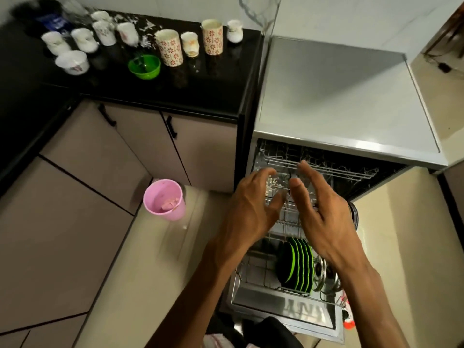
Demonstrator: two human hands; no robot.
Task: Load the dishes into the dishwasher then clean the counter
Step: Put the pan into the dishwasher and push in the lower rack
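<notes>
1. the dishwasher (351, 144) stands open beside the black counter (200, 96), its lower rack (258, 270) pulled out toward the person.
2. the left hand (248, 209) hovers above the dishwasher's racks, fingers spread wide and loosely bent, holding nothing.
3. the right hand (324, 217) hovers just beside it over the same dishwasher opening — fingers also wide apart and empty.
4. in the dishwasher's lower rack, a row of green-rimmed dark plates (297, 264) stands on edge, near a steel vessel (324, 272).
5. left of the dishwasher, on the counter, wait white cups (82, 40), two flowered tumblers (169, 47) and a green bowl (144, 66) — with white scraps (148, 26) scattered behind them.
6. on the floor left of the dishwasher sits a pink bucket (164, 199).
</notes>
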